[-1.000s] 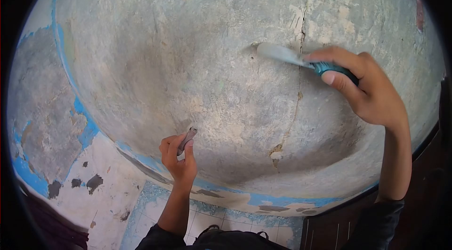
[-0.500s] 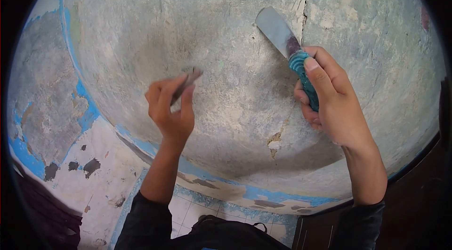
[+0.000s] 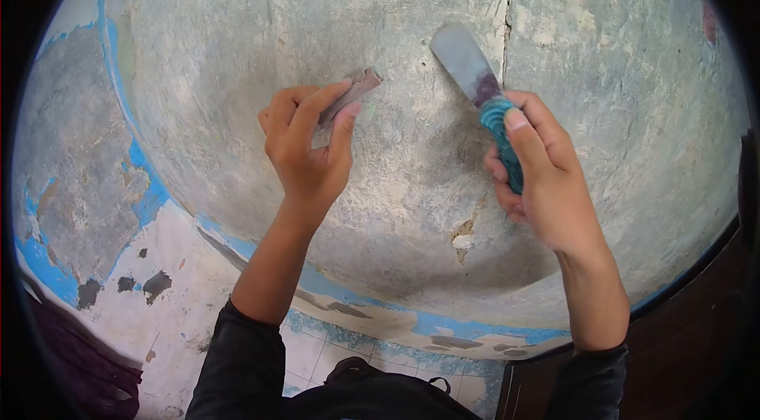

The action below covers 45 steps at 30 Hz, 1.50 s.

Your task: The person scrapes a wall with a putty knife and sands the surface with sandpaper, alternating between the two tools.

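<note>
My left hand [image 3: 307,139] pinches a folded piece of brownish sandpaper [image 3: 353,95] between thumb and fingers, close against the grey, scraped wall [image 3: 396,143]. To its right, my right hand [image 3: 546,163] is wrapped around the teal handle of a putty knife [image 3: 467,64]. The wide metal blade points up and to the left, with a dark purple stain near the handle. Its tip overlaps the wall beside a small dark hole.
A dark vertical crack [image 3: 508,16] runs down the wall's upper part. Chipped plaster [image 3: 463,238] shows lower down. Blue paint remnants [image 3: 146,182] edge the left corner. Purple cloth [image 3: 79,357] hangs lower left; a dark brown surface [image 3: 673,349] stands lower right above floor tiles [image 3: 305,353].
My left hand has moved up and to the right along the wall with the sandpaper. My right hand and the putty knife have shifted slightly left and down.
</note>
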{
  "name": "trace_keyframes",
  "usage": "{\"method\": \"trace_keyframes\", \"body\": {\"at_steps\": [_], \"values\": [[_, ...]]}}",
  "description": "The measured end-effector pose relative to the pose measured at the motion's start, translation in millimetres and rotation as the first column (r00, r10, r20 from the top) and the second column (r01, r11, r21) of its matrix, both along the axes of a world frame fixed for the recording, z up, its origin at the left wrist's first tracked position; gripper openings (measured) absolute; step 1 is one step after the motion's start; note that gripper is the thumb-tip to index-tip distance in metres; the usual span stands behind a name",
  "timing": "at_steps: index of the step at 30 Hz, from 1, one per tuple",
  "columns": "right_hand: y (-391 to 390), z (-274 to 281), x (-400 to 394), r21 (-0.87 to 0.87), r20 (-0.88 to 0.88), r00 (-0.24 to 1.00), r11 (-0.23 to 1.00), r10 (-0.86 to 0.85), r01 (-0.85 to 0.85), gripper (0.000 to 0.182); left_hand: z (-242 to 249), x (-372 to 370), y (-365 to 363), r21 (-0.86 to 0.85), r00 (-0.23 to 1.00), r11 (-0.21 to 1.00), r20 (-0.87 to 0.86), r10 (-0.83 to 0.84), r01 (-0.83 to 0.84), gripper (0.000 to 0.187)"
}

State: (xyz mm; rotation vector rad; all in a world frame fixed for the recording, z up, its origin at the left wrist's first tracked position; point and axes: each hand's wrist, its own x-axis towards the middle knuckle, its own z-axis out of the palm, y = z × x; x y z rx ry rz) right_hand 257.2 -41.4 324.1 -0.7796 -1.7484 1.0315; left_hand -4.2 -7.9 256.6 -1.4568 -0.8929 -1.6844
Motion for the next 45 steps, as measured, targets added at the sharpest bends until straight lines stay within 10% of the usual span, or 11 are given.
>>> {"method": "trace_keyframes", "body": {"at_steps": [7,16,24,45], "values": [[-6.8,-43.6,0.3,-0.165,-0.178,0.984,0.986,-0.029,0.0,0.035,-28.6,0.6,-3.6,-0.053,0.999,0.998,0.031,-0.035,0.037,0.032],[-37.4,-226.8,-33.1,-0.363,-0.666,0.731,0.921,-0.15,-0.142,0.033,-180.9,2.6,-21.8,-0.247,0.918,0.931,0.358,-0.17,0.269,0.029],[-40.7,-143.7,-65.7,-0.301,-0.686,0.683,0.952,-0.25,0.046,0.031,-194.0,-44.3,-19.4,-0.264,0.941,0.927,0.281,-0.188,0.265,0.027],[-35.9,-144.8,-177.6,-0.268,-0.607,0.714,0.935,-0.35,0.231,0.037,-211.5,-147.3,-5.7,-0.322,0.94,0.895,0.249,-0.234,0.308,0.027]]}}
